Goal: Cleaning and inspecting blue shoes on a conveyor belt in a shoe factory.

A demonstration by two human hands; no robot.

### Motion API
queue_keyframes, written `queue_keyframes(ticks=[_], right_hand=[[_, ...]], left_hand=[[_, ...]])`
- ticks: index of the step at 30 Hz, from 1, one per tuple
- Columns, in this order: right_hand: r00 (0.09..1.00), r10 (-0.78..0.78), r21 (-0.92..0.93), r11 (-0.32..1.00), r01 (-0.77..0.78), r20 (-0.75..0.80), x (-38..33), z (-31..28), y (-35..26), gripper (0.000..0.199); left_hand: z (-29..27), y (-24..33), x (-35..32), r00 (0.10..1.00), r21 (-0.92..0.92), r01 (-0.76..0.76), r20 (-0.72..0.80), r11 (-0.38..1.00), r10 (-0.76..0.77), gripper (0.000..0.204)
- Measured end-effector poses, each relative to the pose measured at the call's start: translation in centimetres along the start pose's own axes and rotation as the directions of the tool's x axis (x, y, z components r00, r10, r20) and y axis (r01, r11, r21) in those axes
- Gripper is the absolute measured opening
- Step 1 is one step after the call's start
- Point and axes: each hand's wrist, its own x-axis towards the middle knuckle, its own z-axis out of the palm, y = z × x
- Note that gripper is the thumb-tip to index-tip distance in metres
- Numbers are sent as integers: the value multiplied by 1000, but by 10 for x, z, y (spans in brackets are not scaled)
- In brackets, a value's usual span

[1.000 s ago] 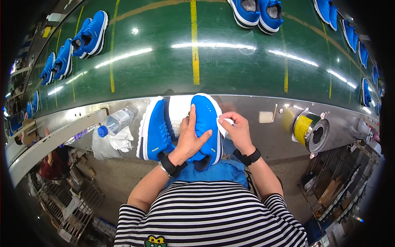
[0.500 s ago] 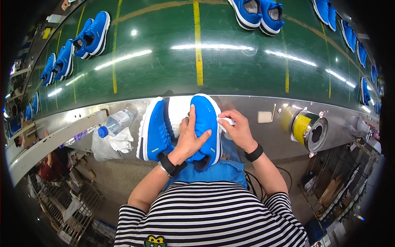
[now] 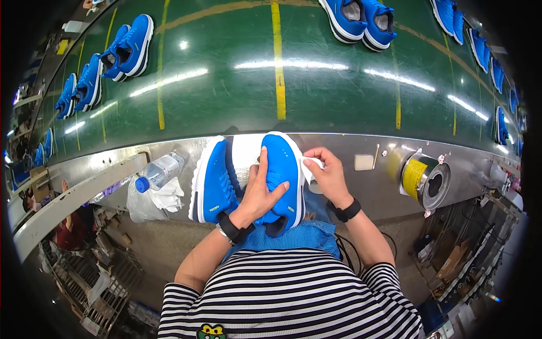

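Observation:
A blue sneaker with a white sole stands toe-away at the metal ledge in front of me. My left hand grips it from above, its fingers along the upper and the thumb across the laces. Beside its right sole edge, my right hand pinches a folded white cloth or tissue. Left of the held shoe, a second blue sneaker leans on its side, its white sole turned outward. Part of the held shoe's heel and opening is hidden by my left hand and wrist.
A green conveyor belt with yellow lines carries several blue sneakers beyond the ledge. A capped plastic bottle and crumpled white tissue lie left. A pale block and a round metal tin sit right.
The belt's yellow lines and the sneakers on it have shifted slightly right. My right hand has moved a little with the white cloth along the shoe's edge. My left hand keeps its hold.

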Motion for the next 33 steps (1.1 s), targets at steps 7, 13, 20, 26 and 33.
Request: queue_keyframes(ticks=[7, 13, 20, 26, 33], right_hand=[[982, 104, -50, 994, -98, 155, -4, 6, 2, 9], [990, 134, -83, 988, -131, 40, -16, 21, 9, 6], [978, 202, 196, 963, -188, -53, -17, 31, 12, 6], [989, 132, 127, 984, -123, -72, -23, 12, 35, 8], [973, 184, 269, 953, -142, -140, -18, -2, 25, 9]], left_hand=[[-4, -2, -1, 1000, -6, 5, 9, 1000, -5, 95], [-5, -10, -5, 1000, -16, 13, -2, 1000, -13, 95], [-5, -7, -1, 1000, -27, 23, 4, 999, -23, 95], [14, 2, 4, 1000, 1, 27, -2, 1000, -27, 95], [28, 15, 12, 1000, -27, 8, -1, 1000, -8, 95]])
